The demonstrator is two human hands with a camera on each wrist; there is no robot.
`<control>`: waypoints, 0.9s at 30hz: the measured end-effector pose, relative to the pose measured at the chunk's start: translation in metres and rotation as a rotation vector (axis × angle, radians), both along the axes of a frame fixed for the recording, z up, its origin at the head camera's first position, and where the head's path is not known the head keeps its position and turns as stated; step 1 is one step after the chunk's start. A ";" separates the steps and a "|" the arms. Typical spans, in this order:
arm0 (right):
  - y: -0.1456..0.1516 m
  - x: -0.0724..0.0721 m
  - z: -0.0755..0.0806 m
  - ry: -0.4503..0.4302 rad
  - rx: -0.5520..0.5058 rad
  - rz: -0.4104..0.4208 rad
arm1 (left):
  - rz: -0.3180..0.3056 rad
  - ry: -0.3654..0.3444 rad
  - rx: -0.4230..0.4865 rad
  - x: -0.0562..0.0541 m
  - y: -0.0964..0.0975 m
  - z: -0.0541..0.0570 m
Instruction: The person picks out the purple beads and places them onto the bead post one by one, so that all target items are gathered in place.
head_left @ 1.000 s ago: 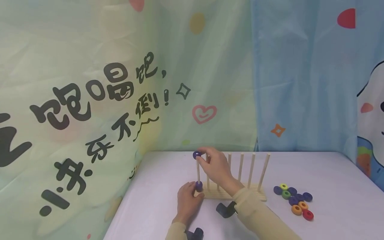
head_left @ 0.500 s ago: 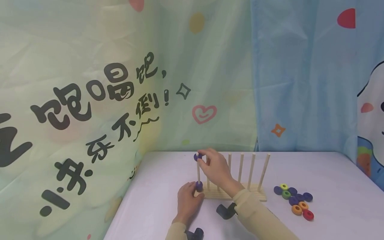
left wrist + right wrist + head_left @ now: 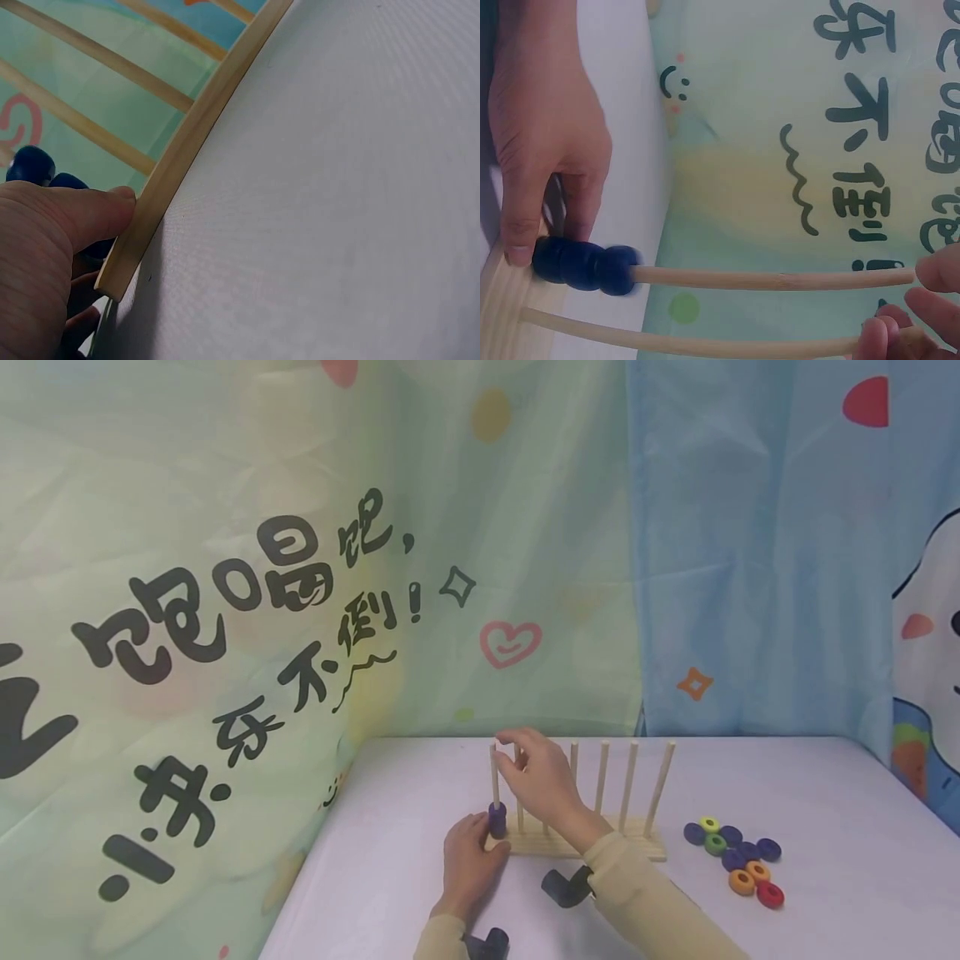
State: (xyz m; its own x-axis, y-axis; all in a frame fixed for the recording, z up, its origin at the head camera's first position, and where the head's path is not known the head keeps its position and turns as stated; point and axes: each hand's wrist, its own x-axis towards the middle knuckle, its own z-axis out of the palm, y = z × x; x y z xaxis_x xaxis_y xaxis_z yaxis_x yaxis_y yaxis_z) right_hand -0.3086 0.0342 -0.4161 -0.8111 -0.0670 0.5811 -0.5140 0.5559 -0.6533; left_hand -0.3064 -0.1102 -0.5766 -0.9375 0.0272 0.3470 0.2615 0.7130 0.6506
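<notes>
Head: right hand fingers parted, near tip of leftmost wooden peg; loose coloured rings on pale table, right of the peg rack. Left wrist: left hand gripping the rack's end. Right wrist: three blue rings stacked low on that peg.

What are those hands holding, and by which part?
The left hand grips the wooden base by its left end; the right hand, near the leftmost peg, holds nothing.

Loose rings lie right of the rack, whose leftmost peg holds stacked rings.
</notes>
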 end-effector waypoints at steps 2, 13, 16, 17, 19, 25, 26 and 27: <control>0.001 0.003 0.002 -0.001 -0.028 0.002 | 0.003 -0.011 0.002 -0.001 0.001 0.000; 0.011 0.017 -0.002 0.168 -0.126 0.025 | 0.012 0.026 -0.013 0.002 0.001 0.001; 0.015 0.021 -0.009 0.219 -0.145 0.013 | 0.012 0.017 -0.012 0.002 0.001 0.002; 0.017 0.023 -0.011 0.225 -0.149 0.008 | 0.011 0.016 -0.010 0.002 0.001 0.002; 0.020 0.026 -0.017 0.214 -0.160 -0.005 | 0.010 0.025 -0.010 0.002 0.001 0.001; 0.029 0.033 -0.042 0.089 -0.159 -0.056 | 0.009 0.034 -0.005 0.001 0.001 0.000; 0.031 0.034 -0.046 0.073 -0.152 -0.066 | 0.010 0.030 -0.006 0.001 0.001 0.000; 0.032 0.035 -0.051 0.059 -0.148 -0.073 | 0.010 0.029 -0.009 0.001 0.001 -0.001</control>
State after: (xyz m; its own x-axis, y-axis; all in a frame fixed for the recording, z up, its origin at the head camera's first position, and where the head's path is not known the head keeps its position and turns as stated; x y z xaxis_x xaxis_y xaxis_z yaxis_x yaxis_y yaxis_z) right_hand -0.2732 0.0661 -0.4673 -0.7748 0.0809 0.6270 -0.5155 0.4935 -0.7005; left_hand -0.3050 -0.1091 -0.5773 -0.9273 0.0216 0.3736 0.2731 0.7215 0.6363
